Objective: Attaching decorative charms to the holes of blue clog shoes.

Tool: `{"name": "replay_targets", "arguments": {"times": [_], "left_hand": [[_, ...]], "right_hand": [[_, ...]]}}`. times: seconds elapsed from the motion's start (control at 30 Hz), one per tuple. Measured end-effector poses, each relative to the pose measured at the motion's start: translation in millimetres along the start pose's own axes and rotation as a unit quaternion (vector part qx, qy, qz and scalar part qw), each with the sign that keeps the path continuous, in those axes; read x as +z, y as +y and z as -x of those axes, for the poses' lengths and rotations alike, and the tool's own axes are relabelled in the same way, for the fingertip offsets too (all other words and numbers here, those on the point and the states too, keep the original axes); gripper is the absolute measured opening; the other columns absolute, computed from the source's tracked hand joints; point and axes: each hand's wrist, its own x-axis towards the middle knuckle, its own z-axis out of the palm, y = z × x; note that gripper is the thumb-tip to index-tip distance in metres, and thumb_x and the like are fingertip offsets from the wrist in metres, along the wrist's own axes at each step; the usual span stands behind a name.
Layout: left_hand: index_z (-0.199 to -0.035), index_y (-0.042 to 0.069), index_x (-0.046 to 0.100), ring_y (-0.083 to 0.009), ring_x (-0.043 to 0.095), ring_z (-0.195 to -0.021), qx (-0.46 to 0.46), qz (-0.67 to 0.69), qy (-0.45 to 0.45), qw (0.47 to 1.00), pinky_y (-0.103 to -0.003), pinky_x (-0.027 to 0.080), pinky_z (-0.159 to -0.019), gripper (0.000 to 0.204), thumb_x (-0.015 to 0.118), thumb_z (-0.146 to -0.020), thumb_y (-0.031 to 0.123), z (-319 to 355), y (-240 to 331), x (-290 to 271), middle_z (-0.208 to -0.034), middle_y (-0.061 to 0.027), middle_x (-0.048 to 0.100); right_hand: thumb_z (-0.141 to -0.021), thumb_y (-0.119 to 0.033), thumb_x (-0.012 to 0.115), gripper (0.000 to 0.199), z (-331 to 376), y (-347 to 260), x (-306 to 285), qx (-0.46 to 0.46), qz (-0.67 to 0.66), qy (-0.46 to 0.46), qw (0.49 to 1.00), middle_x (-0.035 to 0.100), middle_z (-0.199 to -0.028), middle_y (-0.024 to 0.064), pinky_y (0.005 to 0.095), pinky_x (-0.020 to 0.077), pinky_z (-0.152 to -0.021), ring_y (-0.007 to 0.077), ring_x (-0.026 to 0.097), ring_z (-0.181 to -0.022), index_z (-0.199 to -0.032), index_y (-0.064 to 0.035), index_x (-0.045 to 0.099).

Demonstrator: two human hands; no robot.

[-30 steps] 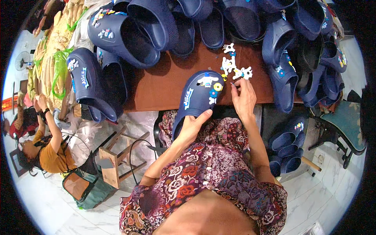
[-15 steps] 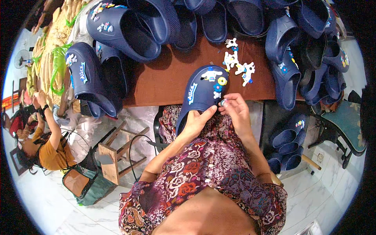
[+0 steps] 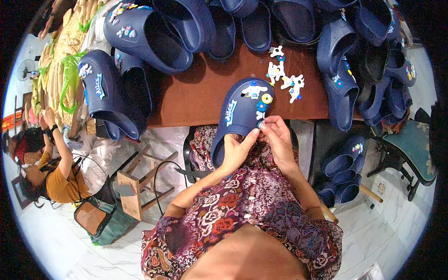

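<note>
A navy blue clog (image 3: 239, 108) is held over my lap at the table's near edge, toe pointing away. My left hand (image 3: 239, 148) grips it by the opening, fingers inside and thumb on the outside. On its upper sit a white character charm (image 3: 253, 89), a yellow ring charm (image 3: 267, 98), a blue flower charm (image 3: 261, 108) and a pale letter strip. My right hand (image 3: 277, 140) pinches a small round charm (image 3: 260, 124) against the clog's right side, near the left thumb. Beyond the toe, several loose white charms (image 3: 293, 86) lie on the brown cloth.
Navy clogs (image 3: 149, 42) ring the table (image 3: 186, 100) on the left, far and right sides. More clogs (image 3: 344, 170) rest on a dark seat at right, near a green chair (image 3: 408, 147). A wooden stool (image 3: 135, 196) stands left, and a co-worker (image 3: 65, 175) sits beyond it.
My right hand has brought the small charm from beside the clog up against its side. The clog has shifted slightly right and tilted a little.
</note>
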Motion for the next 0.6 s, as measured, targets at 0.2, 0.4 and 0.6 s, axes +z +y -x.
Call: {"name": "replay_targets", "arguments": {"times": [0.2, 0.4, 0.6], "left_hand": [[-0.103, -0.006, 0.066, -0.0089, 0.062, -0.079, 0.026, -0.003, 0.011, 1.0, -0.023, 0.05, -0.07, 0.018, 0.066, -0.092, 0.008, 2, -3, 1, -0.094, -0.0048, 0.069], [-0.105, -0.006, 0.065, -0.0088, 0.062, -0.084, 0.039, 0.035, 0.009, 0.999, -0.024, 0.05, -0.073, 0.019, 0.065, -0.092, 0.008, 3, -10, 2, -0.098, -0.0052, 0.068], [-0.109, -0.007, 0.062, -0.0103, 0.061, -0.091, 0.06, -0.008, 0.016, 0.998, -0.026, 0.049, -0.081, 0.023, 0.064, -0.093, 0.009, 4, -14, 1, -0.102, -0.0058, 0.068]], "right_hand": [[-0.096, -0.015, 0.06, 0.008, 1, -6, -8, 0.134, -0.085, -0.057, 0.986, 0.065, -0.093, 0.0001, 0.0249, 0.0489, -0.073, 0.0095, 0.061, -0.081, -0.102, -0.0095, 0.058], [-0.096, -0.016, 0.059, 0.009, -3, -2, -16, 0.195, -0.117, -0.072, 0.971, 0.065, -0.094, 0.0008, 0.0257, 0.0495, -0.075, 0.0105, 0.062, -0.082, -0.102, -0.0096, 0.06], [-0.093, -0.007, 0.064, 0.008, -1, 10, -5, -0.027, 0.108, -0.008, 0.994, 0.063, -0.091, 0.001, 0.0219, 0.0482, -0.075, 0.0069, 0.059, -0.084, -0.095, -0.0056, 0.057]]}}
